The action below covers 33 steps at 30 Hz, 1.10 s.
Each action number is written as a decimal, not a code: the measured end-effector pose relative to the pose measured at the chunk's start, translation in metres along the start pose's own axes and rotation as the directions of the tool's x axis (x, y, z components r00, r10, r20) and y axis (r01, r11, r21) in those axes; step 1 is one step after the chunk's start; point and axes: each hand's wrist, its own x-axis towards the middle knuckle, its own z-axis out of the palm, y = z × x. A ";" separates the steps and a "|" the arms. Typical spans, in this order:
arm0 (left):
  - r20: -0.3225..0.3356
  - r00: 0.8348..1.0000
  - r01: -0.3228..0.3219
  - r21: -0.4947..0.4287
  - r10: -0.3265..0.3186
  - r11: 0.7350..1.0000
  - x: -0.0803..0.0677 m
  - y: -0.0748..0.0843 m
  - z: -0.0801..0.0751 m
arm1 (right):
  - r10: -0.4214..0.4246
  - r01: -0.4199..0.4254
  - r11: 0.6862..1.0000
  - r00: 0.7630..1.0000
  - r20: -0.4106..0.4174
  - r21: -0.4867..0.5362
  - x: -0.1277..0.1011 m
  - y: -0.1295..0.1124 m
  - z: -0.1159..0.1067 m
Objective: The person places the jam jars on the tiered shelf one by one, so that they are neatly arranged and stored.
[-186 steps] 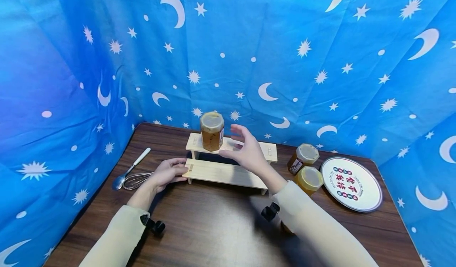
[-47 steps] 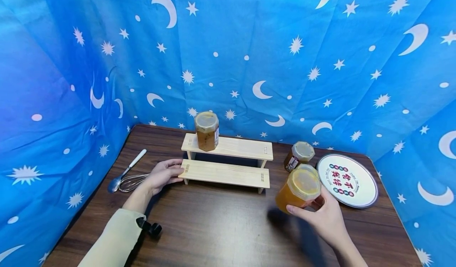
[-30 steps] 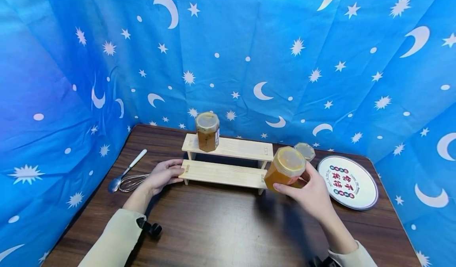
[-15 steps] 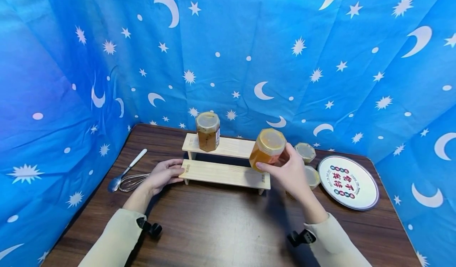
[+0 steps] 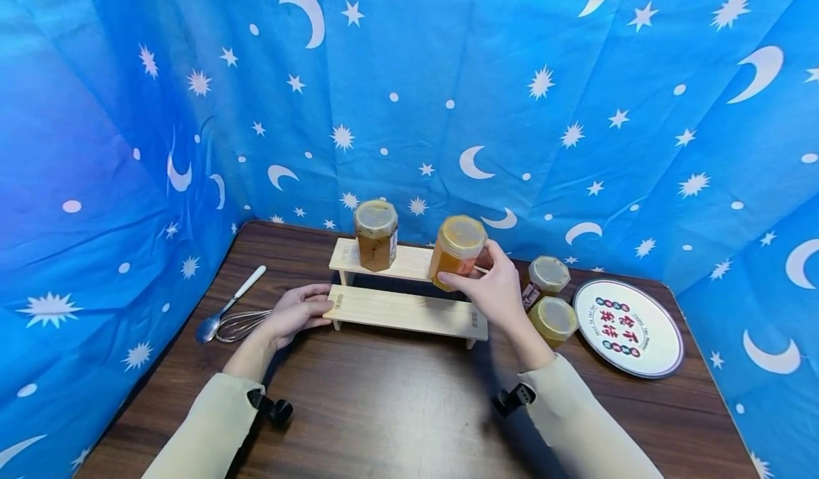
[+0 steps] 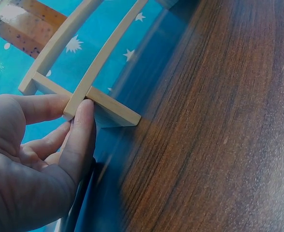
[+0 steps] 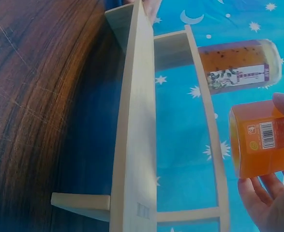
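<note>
My right hand (image 5: 495, 283) grips a hexagonal jar of amber honey (image 5: 458, 248) by its sides, over the right half of the upper step of a two-step wooden shelf (image 5: 409, 313). In the right wrist view the honey jar (image 7: 260, 137) shows a barcode label, and its base is a little away from the upper board. A darker speckled jar (image 5: 376, 237) stands upright on the upper step's left end. My left hand (image 5: 297, 315) pinches the lower step's left end; the left wrist view shows thumb and forefinger on the board's end (image 6: 76, 104).
Two more lidded jars, a dark one (image 5: 549, 274) and an amber one (image 5: 554, 320), stand right of the shelf. Beside them lies a white plate (image 5: 668, 337) with red characters. A spoon (image 5: 246, 283) and a whisk (image 5: 238, 325) lie at the left.
The right hand was open beside the speckled jar, then took hold of the amber honey jar at the right. It has carried it left and back over the upper step. The left hand stays put.
</note>
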 end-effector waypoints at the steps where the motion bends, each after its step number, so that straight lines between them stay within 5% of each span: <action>1: 0.000 1.000 0.001 0.001 -0.001 1.000 0.000 0.000 0.000 | 0.006 -0.006 1.000 1.000 0.001 0.005 0.001 0.000 0.001; 9: 0.007 1.000 0.002 -0.002 -0.002 1.000 0.000 0.001 0.000 | 0.074 -0.074 0.997 0.997 -0.020 -0.011 0.011 0.005 0.009; 33: 0.000 1.000 0.004 0.008 -0.004 1.000 0.000 0.001 0.000 | 0.103 -0.103 0.994 0.995 -0.002 0.040 0.017 0.007 0.009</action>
